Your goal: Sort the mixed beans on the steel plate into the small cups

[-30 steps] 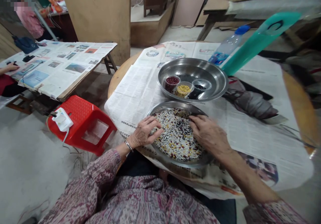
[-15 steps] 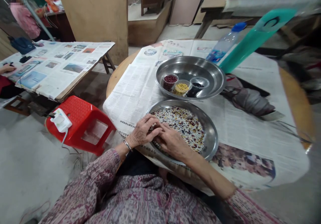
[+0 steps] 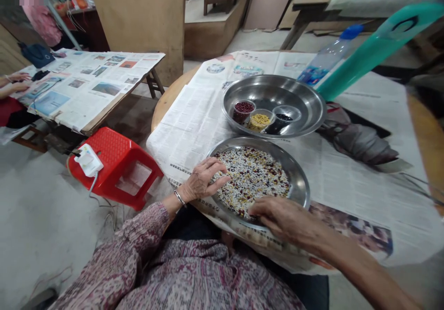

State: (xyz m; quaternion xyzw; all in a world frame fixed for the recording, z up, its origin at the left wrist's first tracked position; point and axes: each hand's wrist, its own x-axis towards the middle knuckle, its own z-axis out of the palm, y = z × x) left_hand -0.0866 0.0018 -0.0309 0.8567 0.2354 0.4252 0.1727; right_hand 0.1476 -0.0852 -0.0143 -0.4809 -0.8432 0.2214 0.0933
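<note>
A shallow steel basin holds white rice grains mixed with dark red, yellow and black beans. At its left rim rests my left hand, fingers curved and thumb apart; its palm is hidden. My right hand is over the near right part of the basin, fingers bent together with the tips down at the grains. Whatever lies between them is hidden. Just behind, a larger steel basin contains a cup of red beans, a cup of yellow beans and a cup of black beans.
Newspaper covers the round table. A plastic bottle, a green strip-like object and a grey wrapped bundle lie right of the basins. Left stands a red stool with a power adapter. Another person's hands rest at the left table.
My hands, together over the basin's left side before, are now apart. The right one has moved right and nearer to me. The view has shifted slightly.
</note>
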